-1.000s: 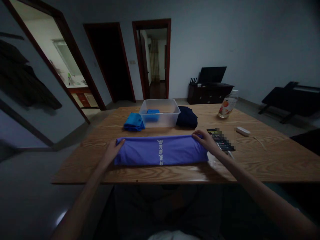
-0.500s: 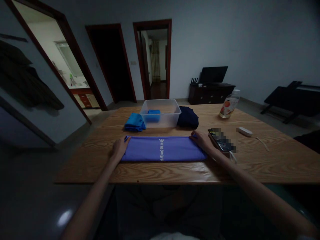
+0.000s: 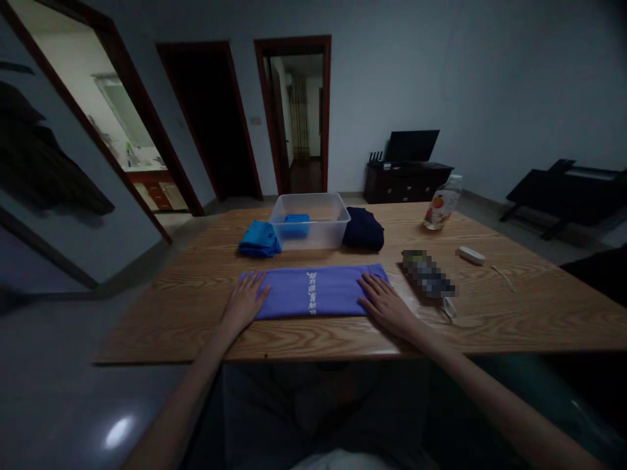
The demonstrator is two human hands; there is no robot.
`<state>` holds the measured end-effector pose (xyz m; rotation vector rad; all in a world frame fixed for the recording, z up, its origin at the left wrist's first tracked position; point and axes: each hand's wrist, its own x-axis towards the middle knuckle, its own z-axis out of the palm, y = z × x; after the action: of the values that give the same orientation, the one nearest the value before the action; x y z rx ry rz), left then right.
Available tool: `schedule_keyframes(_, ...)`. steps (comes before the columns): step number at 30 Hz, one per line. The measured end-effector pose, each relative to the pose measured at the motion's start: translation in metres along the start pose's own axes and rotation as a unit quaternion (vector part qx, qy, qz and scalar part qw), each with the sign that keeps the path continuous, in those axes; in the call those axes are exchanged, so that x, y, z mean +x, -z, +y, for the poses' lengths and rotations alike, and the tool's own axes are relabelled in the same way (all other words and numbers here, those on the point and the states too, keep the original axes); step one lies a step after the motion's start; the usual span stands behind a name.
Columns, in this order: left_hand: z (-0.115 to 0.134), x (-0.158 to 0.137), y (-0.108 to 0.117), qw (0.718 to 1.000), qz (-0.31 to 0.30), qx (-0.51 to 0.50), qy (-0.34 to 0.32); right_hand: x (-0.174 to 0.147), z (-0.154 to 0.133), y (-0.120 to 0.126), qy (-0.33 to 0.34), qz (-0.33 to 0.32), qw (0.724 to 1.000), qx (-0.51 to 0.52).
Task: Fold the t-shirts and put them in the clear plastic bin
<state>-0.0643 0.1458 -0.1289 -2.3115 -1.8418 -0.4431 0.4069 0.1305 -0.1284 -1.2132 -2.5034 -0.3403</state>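
Observation:
A purple cloth [image 3: 337, 290], folded into a long flat rectangle with white lettering across its middle, lies near the front of the table. My left hand [image 3: 245, 301] rests flat on its left end, fingers spread. On the right end lies my right hand [image 3: 385, 301], also flat with its fingers apart. Behind the cloth stands a clear plastic bin [image 3: 313, 234] with a folded blue cloth [image 3: 296, 226] inside. Another folded blue cloth [image 3: 260, 239] sits left of the bin, and a folded dark navy cloth [image 3: 364, 230] is against its right side.
The wooden table [image 3: 171, 326] has its front edge close to me. To the right lie a phone [image 3: 427, 274], blurred out, with a white cable, and a small white device [image 3: 471, 255] with a cord. A drink bottle [image 3: 443, 203] stands at the back right.
Both hands have gone from gripping the purple cloth's ends to lying flat on it with fingers spread. The view has shifted slightly.

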Motion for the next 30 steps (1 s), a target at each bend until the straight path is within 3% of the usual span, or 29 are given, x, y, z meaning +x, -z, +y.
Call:
schedule_keyframes(4, -0.014, -0.002, -0.009, 1.000, -0.015, -0.013, 0.020, -0.013, 0.011, -0.014, 0.010, 0.000, 1.000, 0.014)
schedule_keyframes(9, -0.020, -0.005, -0.004, 0.998, -0.036, -0.027, 0.034, -0.009, 0.018, -0.008, -0.046, -0.022, 0.999, 0.002)
schedule_keyframes(15, -0.022, -0.034, 0.014, 0.998, -0.045, 0.002, 0.053, -0.009, 0.026, 0.003, -0.007, -0.051, 0.999, -0.001)
schedule_keyframes(17, -0.003, -0.040, 0.027, 0.997, -0.012, 0.039, 0.062, -0.001, 0.012, 0.008, -0.008, -0.045, 0.999, -0.001)
schedule_keyframes(20, 0.053, -0.031, 0.042, 0.997, 0.037, 0.061, 0.023, 0.027, -0.028, 0.013, 0.011, -0.045, 0.998, 0.032)
schedule_keyframes(23, 0.114, -0.008, 0.041, 0.998, 0.015, 0.026, -0.052, 0.062, -0.073, 0.005, 0.034, -0.052, 0.996, 0.056)
schedule_keyframes(25, 0.141, 0.007, 0.031, 0.997, -0.025, 0.006, -0.072, 0.078, -0.092, -0.006, 0.042, -0.061, 0.996, 0.054)
schedule_keyframes(27, 0.152, 0.014, 0.019, 0.996, -0.055, -0.008, -0.067, 0.083, -0.099, -0.017, 0.050, -0.066, 0.995, 0.047)
schedule_keyframes(30, 0.146, 0.011, 0.006, 0.997, -0.049, -0.010, -0.055, 0.076, -0.093, -0.023, 0.038, -0.060, 0.997, 0.033)
